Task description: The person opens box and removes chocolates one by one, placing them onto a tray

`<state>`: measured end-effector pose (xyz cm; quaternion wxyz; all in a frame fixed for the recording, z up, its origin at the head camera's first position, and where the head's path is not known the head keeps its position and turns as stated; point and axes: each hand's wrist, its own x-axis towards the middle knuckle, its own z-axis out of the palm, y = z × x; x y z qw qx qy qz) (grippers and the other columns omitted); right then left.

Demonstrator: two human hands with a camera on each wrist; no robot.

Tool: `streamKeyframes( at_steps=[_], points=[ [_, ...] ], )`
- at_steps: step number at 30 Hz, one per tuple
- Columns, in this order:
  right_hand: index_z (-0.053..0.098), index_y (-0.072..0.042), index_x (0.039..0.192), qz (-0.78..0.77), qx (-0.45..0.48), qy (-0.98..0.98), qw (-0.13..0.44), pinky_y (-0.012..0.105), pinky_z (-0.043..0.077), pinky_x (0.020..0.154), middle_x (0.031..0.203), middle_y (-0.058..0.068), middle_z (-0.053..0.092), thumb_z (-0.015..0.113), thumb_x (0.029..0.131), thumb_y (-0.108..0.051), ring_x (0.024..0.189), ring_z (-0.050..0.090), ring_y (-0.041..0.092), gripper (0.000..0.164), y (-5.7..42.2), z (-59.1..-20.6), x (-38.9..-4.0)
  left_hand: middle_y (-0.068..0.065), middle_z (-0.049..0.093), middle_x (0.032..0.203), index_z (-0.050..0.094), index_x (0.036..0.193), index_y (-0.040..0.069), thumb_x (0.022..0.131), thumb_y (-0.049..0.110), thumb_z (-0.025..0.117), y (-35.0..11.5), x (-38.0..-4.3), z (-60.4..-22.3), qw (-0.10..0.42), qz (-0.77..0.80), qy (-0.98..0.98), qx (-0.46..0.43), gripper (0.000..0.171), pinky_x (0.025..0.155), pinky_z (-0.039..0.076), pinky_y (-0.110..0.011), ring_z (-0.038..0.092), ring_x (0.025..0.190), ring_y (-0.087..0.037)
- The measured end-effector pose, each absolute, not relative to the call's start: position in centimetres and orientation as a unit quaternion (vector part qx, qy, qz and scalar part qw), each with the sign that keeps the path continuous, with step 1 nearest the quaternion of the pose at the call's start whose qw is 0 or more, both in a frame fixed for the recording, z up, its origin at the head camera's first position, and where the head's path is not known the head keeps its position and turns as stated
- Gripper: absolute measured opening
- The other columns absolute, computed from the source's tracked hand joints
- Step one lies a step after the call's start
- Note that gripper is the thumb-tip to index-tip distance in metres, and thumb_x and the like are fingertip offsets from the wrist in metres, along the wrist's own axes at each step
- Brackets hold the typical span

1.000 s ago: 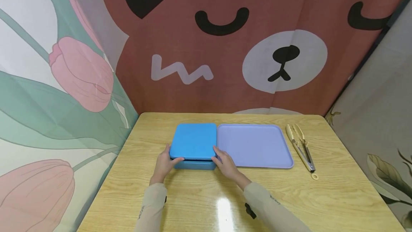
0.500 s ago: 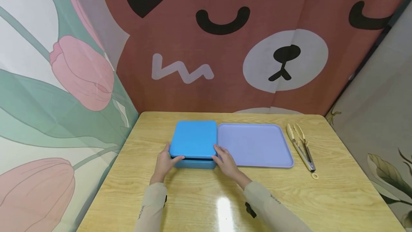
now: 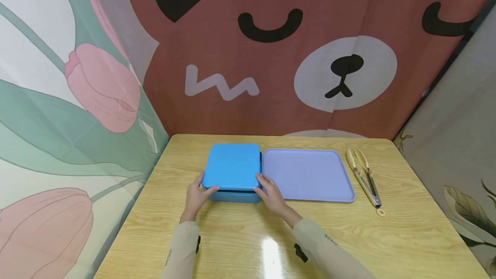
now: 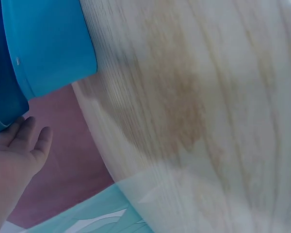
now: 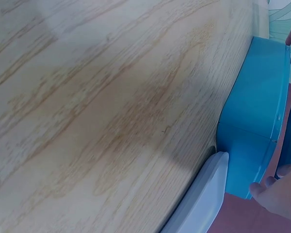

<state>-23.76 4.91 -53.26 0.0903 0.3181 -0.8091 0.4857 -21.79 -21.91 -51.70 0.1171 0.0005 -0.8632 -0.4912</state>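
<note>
A bright blue lid (image 3: 231, 167) sits raised and shifted slightly left over a blue box (image 3: 235, 196). A dark gap runs between them along the front and right side. My left hand (image 3: 195, 195) grips the lid at its near left corner, thumb along the front edge. At the near right corner, my right hand (image 3: 272, 195) holds the same lid. From the left wrist, the lid (image 4: 9, 109) appears apart from the box (image 4: 53, 48), with fingers under its edge. The right wrist view shows the box wall (image 5: 254, 92); the box's inside is hidden.
A lavender tray (image 3: 308, 175) lies right beside the box. Farther right are metal tongs (image 3: 364, 180) with beige tips, lying on the wooden table (image 3: 240, 240). Printed cloths (image 3: 271, 115) hang behind and at the sides of the table.
The lid has risen a little off the box and slid slightly left, uncovering a dark strip of the box's right rim. Both hands keep their hold and move with it.
</note>
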Motion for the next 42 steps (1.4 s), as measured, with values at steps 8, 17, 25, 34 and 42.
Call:
streamKeyframes(
  at_steps=[8,17,25,34,42],
  points=[
    [0.034,0.004,0.135,0.472,0.273,-0.837,0.044,0.052,0.029,0.096,0.137,0.020,0.034,0.049,0.093,-0.024,0.124,0.026,0.043,0.053,4.2,-52.6,-23.5,-0.023,0.036,0.134,0.032,0.135,-0.005,0.069,0.025,0.078,-22.2,-21.6,-51.9,0.121,-0.565,-0.815,0.036,0.086,0.088,0.042,-0.042,0.041,0.118,-0.036],
    [0.036,0.004,0.134,0.486,0.279,-0.826,0.059,0.049,0.031,0.096,0.135,0.020,0.036,0.052,0.092,-0.020,0.124,0.028,0.042,0.051,3.5,-52.3,-23.1,-0.022,0.033,0.136,0.027,0.138,-0.003,0.072,0.007,0.074,-22.4,-21.4,-51.3,0.088,-0.678,-0.726,0.078,0.082,0.084,0.044,-0.026,0.040,0.119,-0.032],
    [0.037,0.003,0.134,0.490,0.280,-0.824,0.053,0.049,0.030,0.097,0.135,0.020,0.036,0.053,0.091,-0.022,0.124,0.028,0.042,0.052,3.1,-52.6,-23.2,-0.022,0.030,0.137,0.035,0.135,-0.002,0.081,-0.004,0.062,-22.5,-21.1,-51.3,0.088,-0.763,-0.632,0.106,0.060,0.075,0.049,-0.023,0.058,0.096,-0.017],
    [0.038,0.003,0.133,0.489,0.280,-0.825,0.050,0.051,0.029,0.097,0.134,0.021,0.037,0.054,0.091,-0.021,0.124,0.027,0.042,0.052,2.8,-52.4,-23.1,-0.020,0.018,0.144,0.018,0.141,0.000,0.086,-0.011,0.050,-22.4,-20.9,-50.8,0.088,-0.852,-0.506,0.096,0.064,0.066,0.050,-0.018,0.061,0.082,-0.009],
    [0.035,0.004,0.134,0.489,0.301,-0.817,0.052,0.051,0.028,0.097,0.137,0.020,0.034,0.054,0.091,-0.021,0.125,0.026,0.041,0.053,2.5,-52.1,-23.0,-0.021,0.015,0.144,0.016,0.142,0.001,0.088,-0.014,0.042,-22.6,-20.5,-50.6,0.087,-0.887,-0.442,0.099,0.062,0.060,0.050,-0.018,0.063,0.080,-0.011]
  ],
)
